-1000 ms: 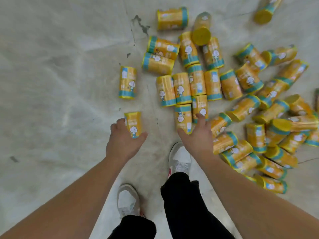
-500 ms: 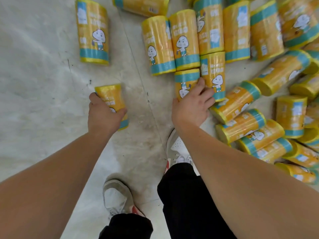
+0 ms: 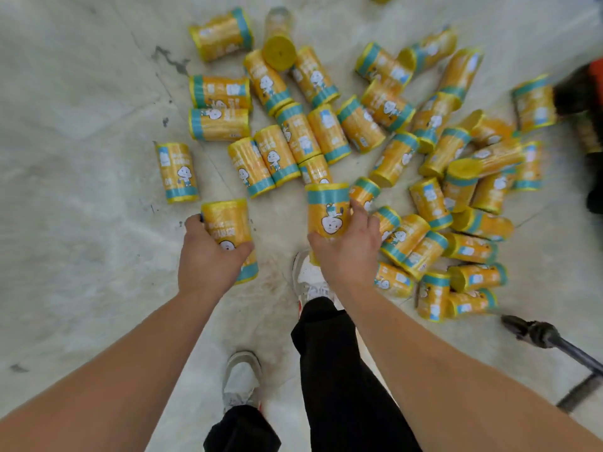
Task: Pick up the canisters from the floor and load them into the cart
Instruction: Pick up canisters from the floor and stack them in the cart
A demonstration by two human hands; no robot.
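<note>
Down on the pale floor [image 3: 81, 158], a heap of yellow canisters [image 3: 295, 132] lies scattered, most on their sides and many touching, with a stray canister [image 3: 177, 172] apart to the left. Nearer the person, the left hand [image 3: 210, 262] has its fingers and thumb curled round a first canister [image 3: 226, 223], gripping it toward its near end. The right hand [image 3: 347, 252] is wrapped the same way round a second canister [image 3: 328, 207], teal band pointing away. Both seem lifted clear of the floor, though from this angle that is a judgement. The cart is not plainly in view; a dark metal bar [image 3: 554, 340] at the lower right may belong to it, but I cannot tell.

The main risk, as I read it, is a slip. Each canister is held by one hand only, low on a glossy wrapper, so a quick swing toward the cart could let one slide out and drop into the heap, setting others rolling. The right shoe [image 3: 306, 275] stands just beside loose canisters, so a step or turn could land on one and roll the foot. The dark metal bar lies near the likely path too and could catch a leg.
</note>
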